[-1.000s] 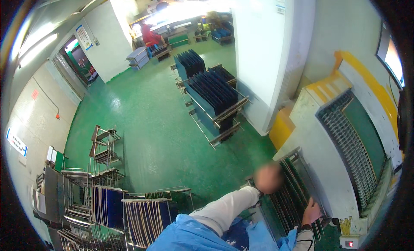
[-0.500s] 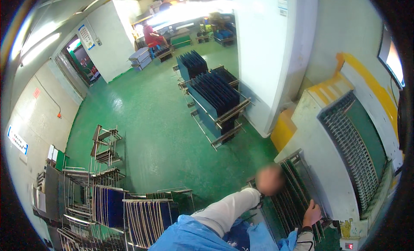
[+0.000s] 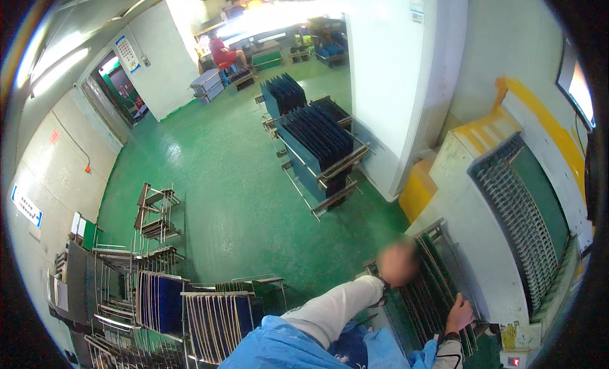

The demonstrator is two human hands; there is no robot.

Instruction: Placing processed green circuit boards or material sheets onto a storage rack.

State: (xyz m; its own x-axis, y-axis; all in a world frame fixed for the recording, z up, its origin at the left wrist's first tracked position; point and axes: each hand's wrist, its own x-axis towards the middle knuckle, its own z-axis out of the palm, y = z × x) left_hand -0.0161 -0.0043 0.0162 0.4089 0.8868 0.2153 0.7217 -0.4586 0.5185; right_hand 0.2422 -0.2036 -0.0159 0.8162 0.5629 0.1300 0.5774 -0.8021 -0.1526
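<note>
A metal rack [image 3: 438, 227] stands at my lower right, holding several thin dark green panels [image 3: 424, 286] on edge in a row. My left hand [image 3: 398, 265] is at the far left side of these panels; a blur covers it, so its fingers cannot be made out. At the near right end of the row, my right hand [image 3: 460, 316] has its fingers closed around the edge of a panel. Both forearms come from blue outer clothing, with a white sleeve showing on the left arm.
Right of the rack stands a white machine [image 3: 466, 197] with a ribbed conveyor opening [image 3: 517, 223]. Ahead, racks of dark panels [image 3: 314, 137] stand beside a white pillar [image 3: 387, 83]. More racks [image 3: 216, 328] crowd the lower left. A person in red [image 3: 223, 53] sits far back.
My hands and the panels keep their places. Far back, the seated person in red has shifted posture slightly.
</note>
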